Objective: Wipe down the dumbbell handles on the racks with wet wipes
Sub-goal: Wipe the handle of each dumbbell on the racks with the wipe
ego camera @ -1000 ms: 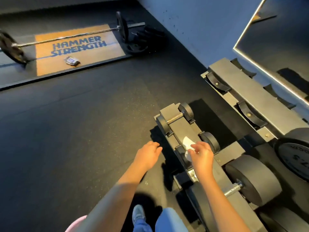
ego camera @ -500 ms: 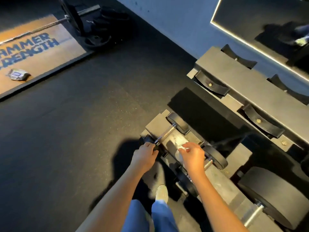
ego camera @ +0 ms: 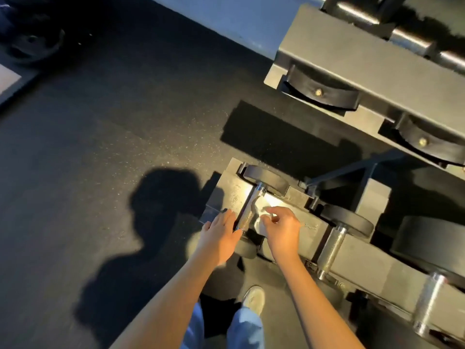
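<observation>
Black rubber floor [ego camera: 100, 152] spreading left of low rack [ego camera: 310, 224], grey wall [ego camera: 226, 21] behind it; on rack, right hand [ego camera: 283, 229] pinching wipe [ego camera: 259, 221] beside dumbbell handle [ego camera: 247, 212], left hand [ego camera: 220, 234] resting straight-fingered against handle

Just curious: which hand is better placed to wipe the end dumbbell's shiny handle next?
The right hand: it pinches the crumpled white wet wipe beside the knurled silver dumbbell handle. The left hand rests alongside, holding no wipe.

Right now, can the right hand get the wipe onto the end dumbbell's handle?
Probably yes: the right hand, pinching the wipe, sits beside the handle with nothing between; the left hand lies on the far side, leaving it uncovered.
</observation>
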`<action>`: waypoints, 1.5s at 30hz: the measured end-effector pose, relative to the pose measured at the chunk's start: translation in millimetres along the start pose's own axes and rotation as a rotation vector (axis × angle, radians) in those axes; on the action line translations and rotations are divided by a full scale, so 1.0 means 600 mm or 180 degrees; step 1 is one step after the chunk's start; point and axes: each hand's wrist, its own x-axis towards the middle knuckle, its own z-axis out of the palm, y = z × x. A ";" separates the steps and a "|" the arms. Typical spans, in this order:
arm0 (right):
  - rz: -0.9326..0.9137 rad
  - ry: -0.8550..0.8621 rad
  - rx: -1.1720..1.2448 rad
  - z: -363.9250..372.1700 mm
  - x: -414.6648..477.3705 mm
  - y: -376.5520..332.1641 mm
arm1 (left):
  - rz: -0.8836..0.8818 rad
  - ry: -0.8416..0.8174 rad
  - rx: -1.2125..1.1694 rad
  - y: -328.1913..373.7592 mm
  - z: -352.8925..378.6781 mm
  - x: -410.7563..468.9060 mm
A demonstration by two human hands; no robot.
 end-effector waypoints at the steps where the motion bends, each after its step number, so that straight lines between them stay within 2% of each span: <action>1: -0.0014 0.0081 0.0002 0.015 0.003 0.004 | 0.0043 0.0025 -0.0080 -0.005 0.005 0.009; 8: -0.0095 0.0345 -0.0016 0.078 0.009 0.036 | 0.0230 0.0314 -0.0424 -0.018 0.033 0.035; 12: -0.0004 -0.0100 -0.0040 0.072 0.001 0.056 | 0.0361 0.0385 0.0101 -0.037 0.048 0.059; 14: 0.0048 -0.0237 -0.0031 0.069 -0.001 0.062 | 0.0420 0.0456 0.0094 -0.041 0.052 0.064; 20: 0.0076 0.0229 0.0558 0.080 0.013 0.046 | 0.0587 0.0624 0.0083 -0.044 0.056 0.055; 24: -0.0228 0.0316 0.0095 0.092 0.006 0.057 | 0.0468 0.0558 0.0075 -0.042 0.056 0.078; 29: -0.0511 0.0459 0.0034 0.088 0.011 0.058 | 0.0409 0.0813 -0.0255 -0.037 0.062 0.074; 35: -0.0531 0.0732 0.0166 0.098 0.021 0.054 | 0.0400 0.0840 -0.0306 -0.037 0.061 0.068; 40: -0.0551 0.0431 0.0074 0.097 0.005 0.068 | 0.0379 0.0820 -0.0311 -0.037 0.061 0.067; 45: -0.0269 0.0792 0.0296 0.101 0.043 0.045 | 0.0422 0.0804 -0.0306 -0.039 0.060 0.067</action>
